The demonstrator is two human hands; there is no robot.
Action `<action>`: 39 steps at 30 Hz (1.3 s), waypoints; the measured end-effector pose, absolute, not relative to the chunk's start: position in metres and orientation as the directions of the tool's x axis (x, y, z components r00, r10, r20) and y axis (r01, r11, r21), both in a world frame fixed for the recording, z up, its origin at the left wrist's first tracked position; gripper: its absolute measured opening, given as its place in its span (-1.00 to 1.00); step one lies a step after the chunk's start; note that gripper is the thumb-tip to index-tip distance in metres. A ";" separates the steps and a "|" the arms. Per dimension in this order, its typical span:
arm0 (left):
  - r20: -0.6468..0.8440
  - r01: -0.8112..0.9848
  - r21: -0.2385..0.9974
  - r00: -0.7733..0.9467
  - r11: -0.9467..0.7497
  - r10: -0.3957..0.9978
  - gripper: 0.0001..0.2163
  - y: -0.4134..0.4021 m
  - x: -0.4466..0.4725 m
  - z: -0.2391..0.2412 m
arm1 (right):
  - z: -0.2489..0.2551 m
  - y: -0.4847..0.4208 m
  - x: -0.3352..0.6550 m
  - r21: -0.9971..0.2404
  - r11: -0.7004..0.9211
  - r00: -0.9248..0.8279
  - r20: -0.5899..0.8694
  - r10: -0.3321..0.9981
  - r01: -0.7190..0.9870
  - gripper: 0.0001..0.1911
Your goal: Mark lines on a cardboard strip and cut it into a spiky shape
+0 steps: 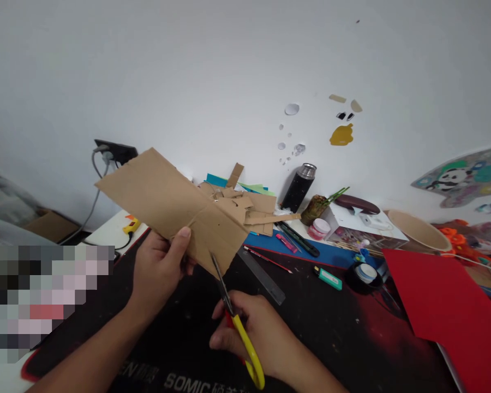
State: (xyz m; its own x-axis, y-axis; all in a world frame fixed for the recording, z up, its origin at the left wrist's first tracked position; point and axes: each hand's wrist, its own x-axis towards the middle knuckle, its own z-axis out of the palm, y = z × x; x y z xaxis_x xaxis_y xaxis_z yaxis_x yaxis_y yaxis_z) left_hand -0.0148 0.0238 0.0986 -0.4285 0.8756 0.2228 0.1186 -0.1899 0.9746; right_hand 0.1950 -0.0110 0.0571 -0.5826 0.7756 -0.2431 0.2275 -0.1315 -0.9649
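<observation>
My left hand point(160, 268) grips a flat piece of brown cardboard point(159, 191) at its lower edge, the thumb lying on top. The cardboard is tilted above the dark mat and has a crease across it. In my right hand point(256, 327) is a pair of scissors point(245, 344) with yellow and red handles, the fingers through or around them. Its blades meet the near edge of the cardboard, right of my left thumb, one blade lying over the upper face. The other blade is mostly hidden beneath the sheet.
Cardboard scraps point(249, 207) pile up by the wall. Right of them stand a black thermos point(298, 188) and a pink-lidded jar point(319, 228). A clear ruler point(264, 275), a red pencil point(268, 259) and a teal cutter point(328, 278) lie on the mat. Red card point(445, 295) covers the right side.
</observation>
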 end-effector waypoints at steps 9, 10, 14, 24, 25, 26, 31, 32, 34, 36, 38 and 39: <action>0.158 0.006 0.986 -0.396 -0.169 0.905 -0.71 0.032 -0.020 0.089 | 0.056 -0.013 0.195 -0.943 -0.295 -0.618 -0.326 0.715 0.156 -0.21; 0.162 0.011 0.985 -0.397 -0.172 0.904 -0.71 0.032 -0.020 0.088 | 0.056 -0.013 0.195 -0.941 -0.299 -0.622 -0.330 0.710 0.158 -0.20; 0.210 0.077 0.978 -0.422 -0.196 0.882 -0.71 0.029 -0.020 0.090 | 0.053 -0.013 0.194 -0.954 -0.231 -0.591 -0.299 0.749 0.190 -0.26; 0.043 -0.195 0.973 -0.363 -0.120 0.931 -0.72 0.040 -0.018 0.076 | 0.051 -0.017 0.188 -0.926 -0.346 -0.572 -0.366 0.735 0.148 -0.20; 0.042 -0.176 0.978 -0.369 -0.114 0.928 -0.71 0.039 -0.018 0.076 | 0.052 -0.017 0.188 -0.929 -0.338 -0.570 -0.359 0.739 0.147 -0.20; 0.048 -0.149 0.983 -0.378 -0.111 0.925 -0.70 0.038 -0.018 0.077 | 0.052 -0.016 0.188 -0.932 -0.329 -0.568 -0.353 0.743 0.149 -0.21; 0.158 0.025 0.986 -0.414 -0.162 0.897 -0.69 0.031 -0.019 0.087 | 0.050 -0.015 0.191 -0.943 -0.281 -0.553 -0.332 0.764 0.178 -0.24; 0.179 0.052 0.984 -0.418 -0.173 0.890 -0.69 0.030 -0.019 0.089 | 0.050 -0.014 0.191 -0.945 -0.271 -0.552 -0.326 0.768 0.181 -0.23; 0.198 0.069 0.980 -0.429 -0.186 0.881 -0.68 0.029 -0.019 0.092 | 0.050 -0.012 0.193 -0.951 -0.249 -0.550 -0.308 0.776 0.180 -0.22; 0.180 0.023 0.982 -0.443 -0.189 0.878 -0.69 0.031 -0.020 0.091 | 0.051 -0.011 0.194 -0.959 -0.217 -0.548 -0.281 0.788 0.180 -0.23; 0.134 -0.065 0.981 -0.453 -0.182 0.882 -0.71 0.034 -0.022 0.089 | 0.052 -0.009 0.195 -0.966 -0.187 -0.548 -0.256 0.796 0.180 -0.26; 0.111 -0.112 0.977 -0.456 -0.181 0.883 -0.72 0.036 -0.022 0.088 | 0.053 -0.009 0.196 -0.968 -0.179 -0.552 -0.247 0.796 0.175 -0.26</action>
